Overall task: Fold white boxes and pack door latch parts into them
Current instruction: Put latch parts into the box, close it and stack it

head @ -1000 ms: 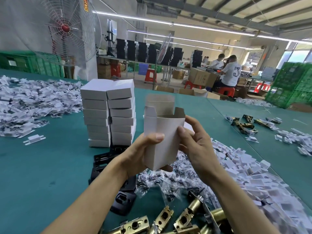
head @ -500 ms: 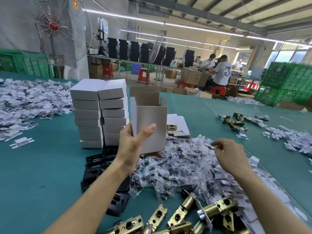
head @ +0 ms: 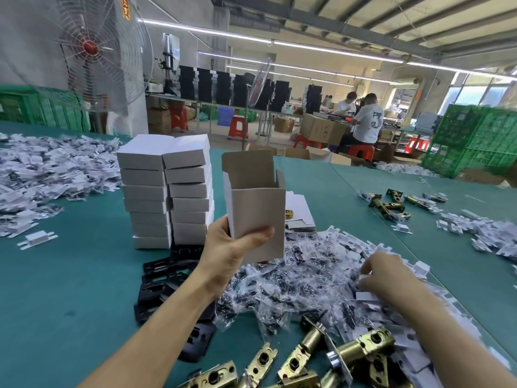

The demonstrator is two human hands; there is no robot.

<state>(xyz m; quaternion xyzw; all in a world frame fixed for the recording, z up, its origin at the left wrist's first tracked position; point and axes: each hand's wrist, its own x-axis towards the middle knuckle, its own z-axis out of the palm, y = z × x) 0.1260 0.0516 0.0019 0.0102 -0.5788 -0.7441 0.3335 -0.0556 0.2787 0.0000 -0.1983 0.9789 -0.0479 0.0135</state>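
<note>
Above the green worktop (head: pixel 56 303), near the middle of the view, the left hand (head: pixel 229 256) holds the white box (head: pixel 254 208) upright. The thumb lies across its near face low down and the fingers wrap behind. The box mouth is open, with the tuck flap standing at the far side.

At 4 o'clock from the box, the right hand (head: pixel 389 275) reaches down into a heap of small white pieces (head: pixel 419 267). Its fingers are curled into the pile, but I cannot tell whether they have hold of anything.

Clear bags of small dark parts (head: pixel 293 275) spread between the two hands. Brass latch bodies (head: pixel 361 345) lie at 5 o'clock, near the bottom edge. Black plates (head: pixel 167 273) lie at 8 o'clock, at the foot of a stack of closed boxes (head: pixel 165 191). Flat box blanks (head: pixel 299 217) sit just behind the held box, at 3 o'clock.

The box looks like thin card, so it is probably light and easy to crush. The low grip near the folded base, where the walls are stiffest, seems the right one, since squeezing near the mouth would likely pinch it closed. The brass latches look heavy and smooth and are best taken round the barrel. One dropped in could push out the base, so support underneath seems wise. The bags look soft and slippery and are better pinched at an edge.
</note>
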